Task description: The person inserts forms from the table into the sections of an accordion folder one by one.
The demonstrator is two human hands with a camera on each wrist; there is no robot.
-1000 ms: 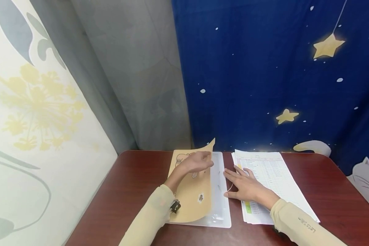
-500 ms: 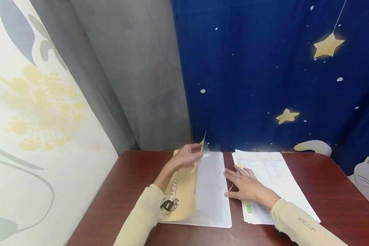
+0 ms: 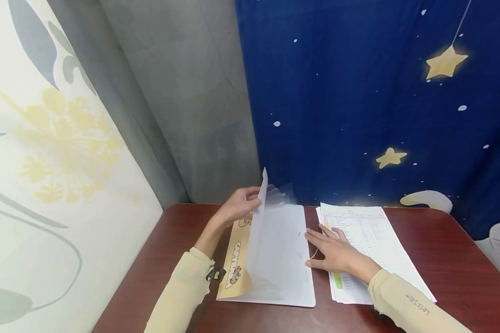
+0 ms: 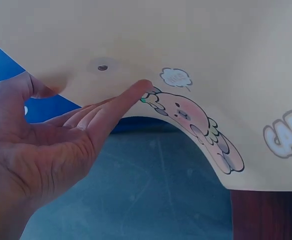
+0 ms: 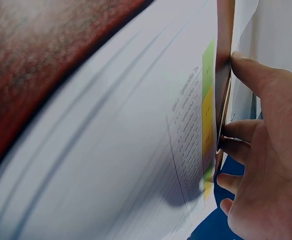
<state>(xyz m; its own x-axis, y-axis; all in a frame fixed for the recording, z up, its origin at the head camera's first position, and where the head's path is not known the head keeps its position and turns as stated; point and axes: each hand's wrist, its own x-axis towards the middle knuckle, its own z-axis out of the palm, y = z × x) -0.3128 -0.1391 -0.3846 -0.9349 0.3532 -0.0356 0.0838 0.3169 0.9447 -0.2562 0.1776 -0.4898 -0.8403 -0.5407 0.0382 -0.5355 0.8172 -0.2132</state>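
Observation:
A tan folder with cartoon animals and large lettering on its cover [image 3: 235, 263] lies partly opened in the head view. My left hand [image 3: 237, 206] holds the cover's far right part and keeps it raised, bent over to the left. In the left wrist view that hand's fingers [image 4: 118, 107] lie along the cartoon side. Under the cover shows a whitish inner sheet [image 3: 281, 259], with clear plastic sticking up behind it. My right hand [image 3: 335, 249] rests with spread fingers between the folder's right edge and a stack of printed papers [image 3: 371, 240]. A thin cord [image 3: 314, 253] shows beside its thumb.
The folder and papers lie on a dark red-brown table [image 3: 183, 240]. Behind it hang a grey curtain [image 3: 183, 101] and a blue curtain with stars [image 3: 337, 101]. A patterned white wall [image 3: 108, 231] borders the left side.
My left hand has moved left and slightly up with the cover, turning it back so its pale inner side and more of the inner sheet show. My right hand stays in place.

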